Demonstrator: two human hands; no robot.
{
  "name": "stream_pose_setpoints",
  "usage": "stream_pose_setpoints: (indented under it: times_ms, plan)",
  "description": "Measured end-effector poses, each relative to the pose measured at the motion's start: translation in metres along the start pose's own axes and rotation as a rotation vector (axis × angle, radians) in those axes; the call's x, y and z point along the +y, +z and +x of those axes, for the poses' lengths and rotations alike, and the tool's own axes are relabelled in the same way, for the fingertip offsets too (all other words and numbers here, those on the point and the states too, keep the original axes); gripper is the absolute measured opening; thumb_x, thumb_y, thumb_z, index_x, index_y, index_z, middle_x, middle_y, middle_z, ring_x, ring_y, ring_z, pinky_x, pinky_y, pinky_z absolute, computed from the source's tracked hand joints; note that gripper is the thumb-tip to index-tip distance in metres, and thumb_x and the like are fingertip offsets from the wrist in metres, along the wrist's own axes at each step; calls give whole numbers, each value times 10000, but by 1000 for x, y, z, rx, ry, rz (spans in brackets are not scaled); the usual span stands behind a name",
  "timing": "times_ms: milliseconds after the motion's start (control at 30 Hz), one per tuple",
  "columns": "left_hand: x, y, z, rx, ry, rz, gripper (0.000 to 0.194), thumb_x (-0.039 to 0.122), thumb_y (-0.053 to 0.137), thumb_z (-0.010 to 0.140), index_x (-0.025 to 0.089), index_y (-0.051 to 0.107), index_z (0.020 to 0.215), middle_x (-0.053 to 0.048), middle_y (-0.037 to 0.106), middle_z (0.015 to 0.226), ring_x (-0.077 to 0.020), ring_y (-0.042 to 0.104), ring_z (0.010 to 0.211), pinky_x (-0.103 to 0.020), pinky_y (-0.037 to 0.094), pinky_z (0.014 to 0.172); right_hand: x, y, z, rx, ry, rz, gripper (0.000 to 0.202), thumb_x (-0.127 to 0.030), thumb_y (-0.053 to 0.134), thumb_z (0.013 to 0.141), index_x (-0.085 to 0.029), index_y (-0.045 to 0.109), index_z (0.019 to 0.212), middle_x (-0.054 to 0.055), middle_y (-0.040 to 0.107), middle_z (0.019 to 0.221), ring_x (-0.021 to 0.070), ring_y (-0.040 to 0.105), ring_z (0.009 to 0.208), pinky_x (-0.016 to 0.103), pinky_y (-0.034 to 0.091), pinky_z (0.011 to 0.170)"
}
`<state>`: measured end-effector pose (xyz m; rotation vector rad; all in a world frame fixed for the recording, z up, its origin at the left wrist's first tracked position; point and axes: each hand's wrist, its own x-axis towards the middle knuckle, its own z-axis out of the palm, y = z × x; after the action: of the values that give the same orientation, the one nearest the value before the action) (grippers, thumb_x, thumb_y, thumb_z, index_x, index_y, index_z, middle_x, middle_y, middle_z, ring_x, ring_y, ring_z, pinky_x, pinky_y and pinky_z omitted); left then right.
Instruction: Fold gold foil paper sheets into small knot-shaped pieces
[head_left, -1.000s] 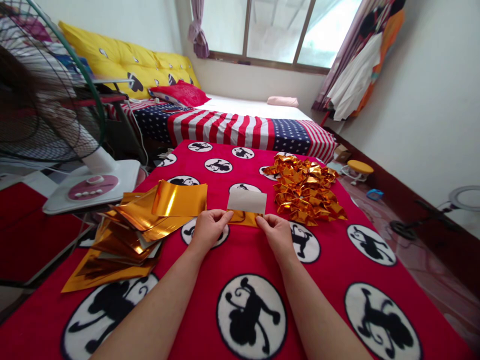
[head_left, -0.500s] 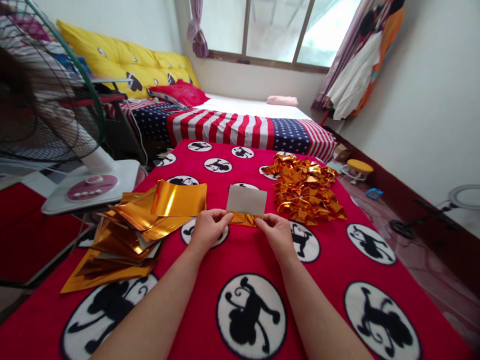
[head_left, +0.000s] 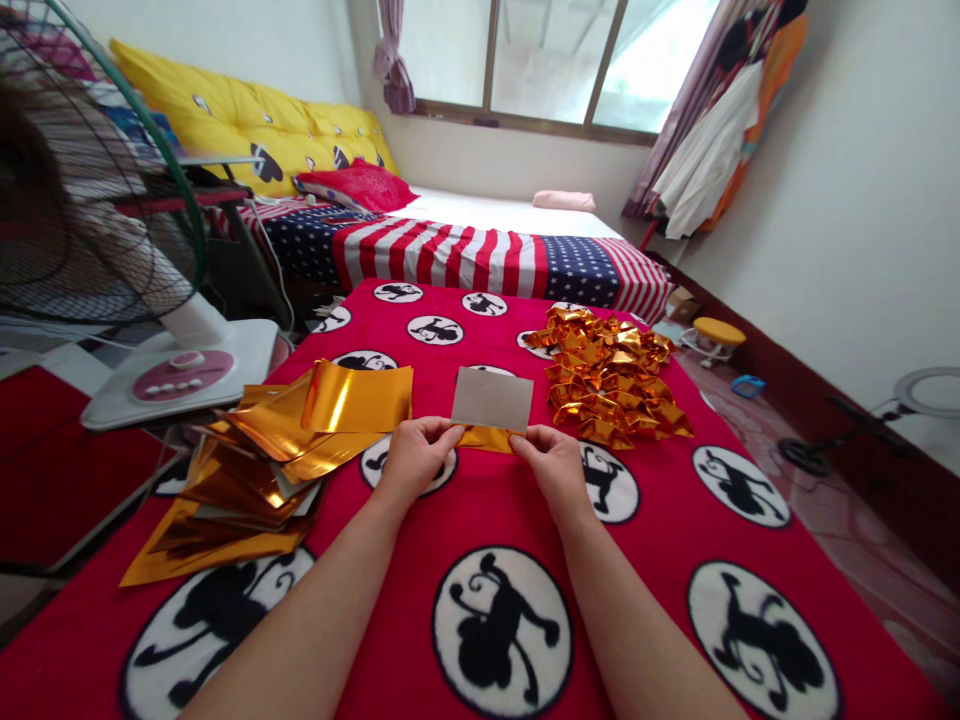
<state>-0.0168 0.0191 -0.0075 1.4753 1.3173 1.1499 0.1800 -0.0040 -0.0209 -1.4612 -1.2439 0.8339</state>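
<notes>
A sheet of gold foil paper (head_left: 492, 399) is held up between both hands, its pale grey back facing me. Along its lower edge a strip is folded over, showing gold. My left hand (head_left: 418, 455) pinches the lower left corner between thumb and fingers. At the lower right corner my right hand (head_left: 553, 462) pinches the same sheet. To the left lies a loose stack of gold foil sheets (head_left: 255, 460), one curled sheet on top. On the right sits a heap of folded gold foil pieces (head_left: 611, 375).
A red cloth with monkey circles (head_left: 637, 600) covers the table. A fan (head_left: 180, 370) stands at the left edge. Behind are a bed with a striped, starred cover (head_left: 450, 255) and a window. A yellow stool (head_left: 718, 332) is on the floor at right.
Both hands stay in place with the same grip on the sheet. The folded gold strip at the bottom looks slightly smoother; the stack and heap are unchanged.
</notes>
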Motion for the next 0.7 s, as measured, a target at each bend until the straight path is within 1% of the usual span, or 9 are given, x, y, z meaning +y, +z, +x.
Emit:
stream_pose_setpoints:
  times_ms: [300, 500, 700]
  plan:
    - [-2, 0, 0, 4, 10, 5, 313, 426, 639, 746, 126, 720, 704, -36, 675, 613, -146, 565, 571, -232, 406, 564, 0, 0, 0, 24, -5, -23, 273, -429, 672, 705, -170, 744, 754, 37, 722, 689, 183, 630, 630, 255, 447, 589]
    - [2, 0, -2, 21, 10, 4, 319, 424, 631, 752, 125, 710, 672, -15, 626, 544, -131, 526, 528, -225, 382, 531, 2, 1, 0, 46, -2, -59, 276, -441, 662, 710, -178, 740, 739, 25, 710, 669, 179, 619, 619, 248, 433, 572]
    - [5, 0, -3, 34, 14, 0, 309, 412, 630, 749, 125, 721, 677, -16, 633, 544, -135, 539, 529, -224, 383, 527, 2, 1, -1, 50, 0, -85, 285, -445, 654, 714, -176, 742, 745, 22, 699, 654, 173, 603, 613, 242, 427, 562]
